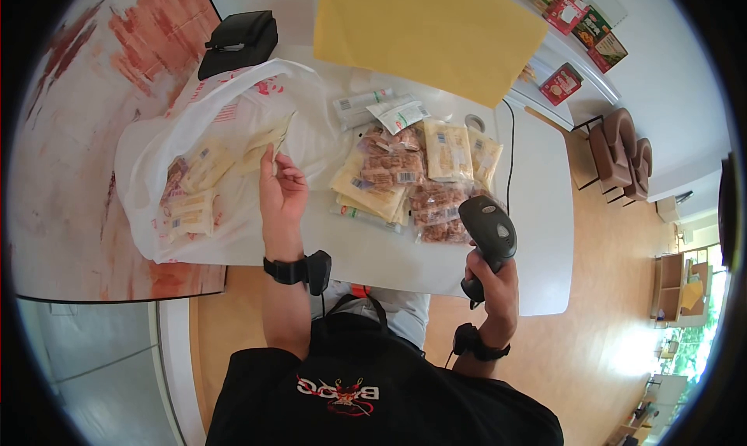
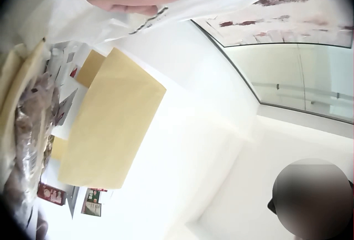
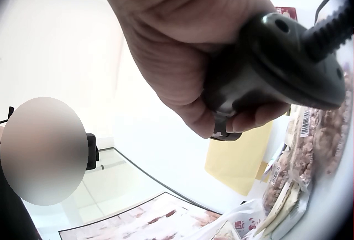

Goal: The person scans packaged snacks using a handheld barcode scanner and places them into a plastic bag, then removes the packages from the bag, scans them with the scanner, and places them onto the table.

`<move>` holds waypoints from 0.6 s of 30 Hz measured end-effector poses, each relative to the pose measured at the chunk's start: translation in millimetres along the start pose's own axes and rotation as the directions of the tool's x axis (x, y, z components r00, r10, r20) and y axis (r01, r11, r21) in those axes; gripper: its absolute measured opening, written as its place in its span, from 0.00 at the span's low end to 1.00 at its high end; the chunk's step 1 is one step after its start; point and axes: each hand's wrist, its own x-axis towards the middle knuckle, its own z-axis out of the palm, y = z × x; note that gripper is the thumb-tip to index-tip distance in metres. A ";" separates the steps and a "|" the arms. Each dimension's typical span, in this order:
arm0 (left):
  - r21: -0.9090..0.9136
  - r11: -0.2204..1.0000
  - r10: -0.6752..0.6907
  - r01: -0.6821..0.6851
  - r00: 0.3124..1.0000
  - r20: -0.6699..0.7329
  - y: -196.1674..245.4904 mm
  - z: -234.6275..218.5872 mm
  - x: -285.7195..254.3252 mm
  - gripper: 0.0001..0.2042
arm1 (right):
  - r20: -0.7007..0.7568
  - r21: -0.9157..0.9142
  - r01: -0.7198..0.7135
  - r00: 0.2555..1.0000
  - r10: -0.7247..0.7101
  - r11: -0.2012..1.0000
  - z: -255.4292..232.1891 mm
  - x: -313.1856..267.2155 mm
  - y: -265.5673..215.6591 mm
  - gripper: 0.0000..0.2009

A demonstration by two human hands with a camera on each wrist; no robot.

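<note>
My right hand (image 1: pixel 498 286) grips a black handheld barcode scanner (image 1: pixel 489 227) by its handle, over the table's front right. In the right wrist view the fingers wrap the handle (image 3: pixel 238 79), with a coiled cord at its base. My left hand (image 1: pixel 283 193) is at the opening of a white plastic bag (image 1: pixel 148 205), pinching the edge of a flat, pale-yellow packet (image 1: pixel 264 141) that tilts up inside it. Several similar packets (image 1: pixel 192 213) lie deeper in the bag. Between the hands is a pile of clear packs of brownish pieces (image 1: pixel 393 168) and pale packets (image 1: pixel 449 152) with barcode labels.
White-and-green pouches (image 1: pixel 398 113) lie behind the pile, beside a roll of tape (image 1: pixel 475 122). A large yellow board (image 1: pixel 428 38) stands at the back. A black case (image 1: pixel 240 41) is at the back left. A black cable (image 1: pixel 511 154) runs along the right of the table (image 1: pixel 541 213).
</note>
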 end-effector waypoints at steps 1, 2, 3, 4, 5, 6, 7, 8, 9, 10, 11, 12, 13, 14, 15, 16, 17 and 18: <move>0.001 1.000 -0.002 0.002 1.000 0.000 -3.8 3.8 -4.1 0.09 | 0.000 0.000 -0.003 1.000 0.003 1.000 -0.4 0.0 0.5 0.08; -0.013 0.993 -0.111 0.115 0.977 0.182 -9.8 11.8 -11.7 0.08 | -0.001 0.001 -0.005 1.000 0.005 1.000 -0.8 0.0 0.8 0.08; -0.006 0.974 -0.209 0.227 0.909 0.359 -16.6 16.7 -16.3 0.07 | -0.002 0.001 -0.008 1.000 0.008 1.000 -0.9 0.4 1.1 0.08; -0.004 0.974 -0.211 0.228 0.909 0.359 -23.6 16.0 -15.6 0.07 | -0.003 0.002 -0.011 1.000 0.011 1.000 -0.6 0.8 1.3 0.08; 0.091 0.967 -0.255 0.238 0.896 0.363 -31.1 13.3 -13.4 0.08 | -0.005 0.004 -0.012 1.000 0.012 1.000 0.1 0.7 0.3 0.08; 0.186 0.951 -0.299 0.246 0.883 0.362 -39.2 10.9 -12.1 0.08 | -0.003 -0.007 -0.017 1.000 0.017 1.000 0.5 0.3 -1.0 0.08; 0.329 0.933 -0.257 0.145 0.910 0.326 -48.1 10.4 -12.4 0.11 | -0.001 -0.018 -0.020 1.000 0.020 1.000 0.7 0.1 -1.6 0.09; 0.331 0.932 -0.258 0.146 0.909 0.327 -56.1 16.5 -16.4 0.11 | -0.002 -0.017 -0.019 1.000 0.019 1.000 0.7 0.1 -1.5 0.09; 0.587 0.809 -0.229 0.014 0.928 0.294 -63.0 24.0 -20.7 0.13 | -0.001 -0.011 -0.016 1.000 0.016 1.000 0.6 0.4 -0.9 0.09; 0.790 0.603 -0.189 -0.106 0.944 0.271 -69.3 32.3 -25.5 0.15 | 0.000 -0.006 -0.014 1.000 0.014 1.000 0.8 0.4 -0.5 0.09; 0.792 0.601 -0.193 -0.107 0.942 0.274 -74.9 40.0 -29.6 0.15 | -0.004 -0.003 -0.012 1.000 0.012 1.000 1.3 0.3 -1.1 0.09; 0.869 0.470 -0.193 -0.152 0.943 0.270 -80.2 47.5 -33.1 0.16 | -0.012 -0.006 -0.008 1.000 0.008 1.000 1.8 0.2 -2.2 0.09; 0.925 0.327 -0.194 -0.193 0.944 0.266 -85.3 51.9 -34.5 0.17 | -0.021 -0.008 -0.005 1.000 0.005 1.000 1.9 0.0 -2.9 0.09; 0.925 0.325 -0.201 -0.194 0.942 0.268 -91.5 51.0 -30.8 0.17 | -0.028 -0.006 -0.004 1.000 0.003 1.000 1.1 0.5 -2.0 0.09; 0.894 0.339 -0.219 -0.293 0.899 0.378 -98.3 47.7 -24.0 0.19 | -0.023 -0.010 -0.005 1.000 0.005 1.000 -0.5 1.3 -0.1 0.09; 0.851 0.357 -0.236 -0.386 0.844 0.482 -102.8 49.5 -20.0 0.21 | -0.018 -0.015 -0.006 1.000 0.006 1.000 -1.6 1.6 0.2 0.09; 0.850 0.358 -0.245 -0.386 0.840 0.484 -105.2 52.5 -15.6 0.21 | -0.028 -0.014 -0.005 1.000 0.005 1.000 -2.2 1.7 -0.1 0.09; 0.846 0.455 -0.291 -0.279 0.851 0.437 -107.4 56.6 -11.0 0.22 | -0.027 -0.015 -0.003 1.000 0.003 1.000 -2.3 1.9 -1.1 0.09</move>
